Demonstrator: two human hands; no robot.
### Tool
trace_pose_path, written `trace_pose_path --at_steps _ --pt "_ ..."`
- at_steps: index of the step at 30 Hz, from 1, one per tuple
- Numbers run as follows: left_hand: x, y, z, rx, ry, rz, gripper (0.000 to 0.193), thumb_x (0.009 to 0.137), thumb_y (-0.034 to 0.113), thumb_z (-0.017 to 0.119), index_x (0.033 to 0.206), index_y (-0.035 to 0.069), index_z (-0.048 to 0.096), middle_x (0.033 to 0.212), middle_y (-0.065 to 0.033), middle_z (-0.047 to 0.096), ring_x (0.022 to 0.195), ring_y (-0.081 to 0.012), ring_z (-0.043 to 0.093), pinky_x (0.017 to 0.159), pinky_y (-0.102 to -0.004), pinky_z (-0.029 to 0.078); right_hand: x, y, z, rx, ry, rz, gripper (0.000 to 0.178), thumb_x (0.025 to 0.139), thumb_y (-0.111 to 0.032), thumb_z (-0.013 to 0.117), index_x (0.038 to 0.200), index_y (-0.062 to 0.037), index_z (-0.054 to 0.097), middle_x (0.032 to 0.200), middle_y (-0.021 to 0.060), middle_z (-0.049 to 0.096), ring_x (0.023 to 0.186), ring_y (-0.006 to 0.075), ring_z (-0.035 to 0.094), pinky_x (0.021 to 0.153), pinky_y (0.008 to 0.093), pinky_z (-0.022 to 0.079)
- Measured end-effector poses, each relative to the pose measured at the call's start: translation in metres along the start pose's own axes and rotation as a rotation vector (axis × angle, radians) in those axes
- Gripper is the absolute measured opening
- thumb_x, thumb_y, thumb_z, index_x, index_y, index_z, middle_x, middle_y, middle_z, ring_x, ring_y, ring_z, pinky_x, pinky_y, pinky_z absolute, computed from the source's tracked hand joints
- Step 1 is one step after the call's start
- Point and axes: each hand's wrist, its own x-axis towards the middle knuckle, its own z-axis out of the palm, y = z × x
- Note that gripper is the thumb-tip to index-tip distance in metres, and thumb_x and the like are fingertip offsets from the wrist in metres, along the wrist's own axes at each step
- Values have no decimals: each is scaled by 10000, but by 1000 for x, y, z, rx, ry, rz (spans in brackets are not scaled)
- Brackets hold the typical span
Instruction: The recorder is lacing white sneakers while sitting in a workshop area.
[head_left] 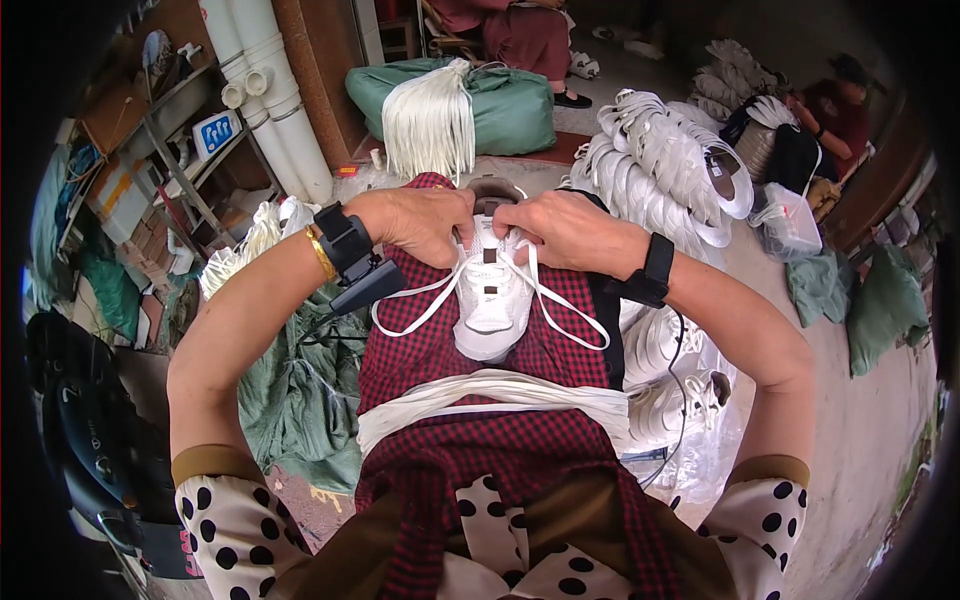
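A white sneaker (493,300) lies on my lap over a red-and-black checked apron (410,350), its toe toward me and its brown-lined collar away from me. My left hand (428,226) is closed at the left side of the lacing, thumb and fingers pinching the white shoelace (420,318). On the opposite side my right hand (572,232) pinches the lace near the upper eyelets. Both lace ends hang in loose loops beside the shoe. The fingertips partly cover the eyelets and tongue. A bundle of white laces (490,395) is tied across my waist.
Stacked white sneakers (655,170) rise at right, with more (670,400) beside my right leg. A green sack (515,110) bearing white laces (430,120) lies ahead. Shelves (190,170) and white pipes (275,110) stand left. Two people (520,40) (840,115) sit farther off.
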Motion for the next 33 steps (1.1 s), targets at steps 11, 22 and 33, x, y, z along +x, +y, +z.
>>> trace_pose_path --at_steps 11,22,33 --pt "43 8 -11 187 -210 -211 284 707 219 648 741 -60 689 688 -210 652 668 -330 642 643 -452 494 15 -3 -5 -183 -99 16 302 684 -215 844 906 -48 727 804 130 641 837 321 636 737 433 482" --pt "29 -11 8 -577 697 67 182 908 160 690 847 -11 687 779 -70 680 707 -142 651 546 -278 456 48 18 -18 39 -424 30 388 866 -313 513 780 2 721 731 129 644 797 311 595 782 409 456" --pt "-7 4 31 -964 656 34 166 1066 211 464 1149 79 520 722 21 545 554 -39 466 508 -200 385 49 -3 -4 260 -171 660 287 805 -272 719 704 -5 687 629 75 589 613 152 558 572 334 415"
